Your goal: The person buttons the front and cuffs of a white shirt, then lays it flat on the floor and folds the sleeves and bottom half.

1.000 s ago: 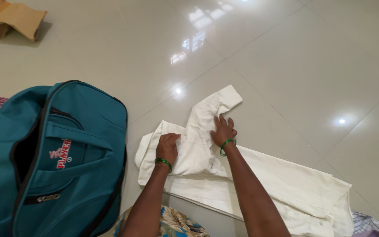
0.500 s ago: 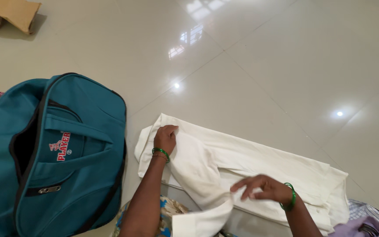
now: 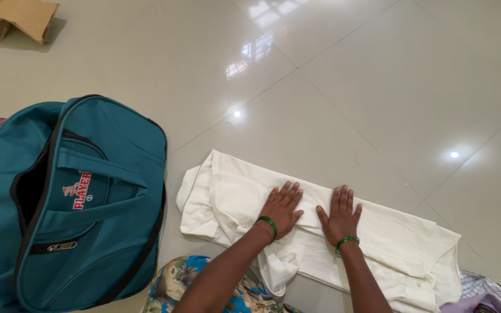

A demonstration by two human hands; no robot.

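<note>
Both hands now lie flat, palms down, on the long white cotton shirt (image 3: 320, 232) spread on the glossy beige tiled floor (image 3: 349, 87). The left hand (image 3: 282, 210) presses the folded middle of the garment with fingers spread wide, and the right hand (image 3: 340, 215) rests just beside it to the right, also splayed; neither grip is closed on anything. Each wrist carries thin green bangles (image 3: 268, 225).

Half a second ago the right hand was lifted near the body with a sleeve pinched in its fingers, while the left held down the shoulder end at the far left of the shirt. That sleeve is now laid across the body of the garment, with only a loose cuff bunched at the near edge, and both hands have moved to the centre. Judging from this, the sleeve fold is in place and the cloth is being smoothed flat.

The shirt lies slantwise, from just right of the open teal fabric travel bag (image 3: 71, 203) down toward the near right corner. A brown cardboard piece (image 3: 21, 20) sits well apart at the far left.
</note>
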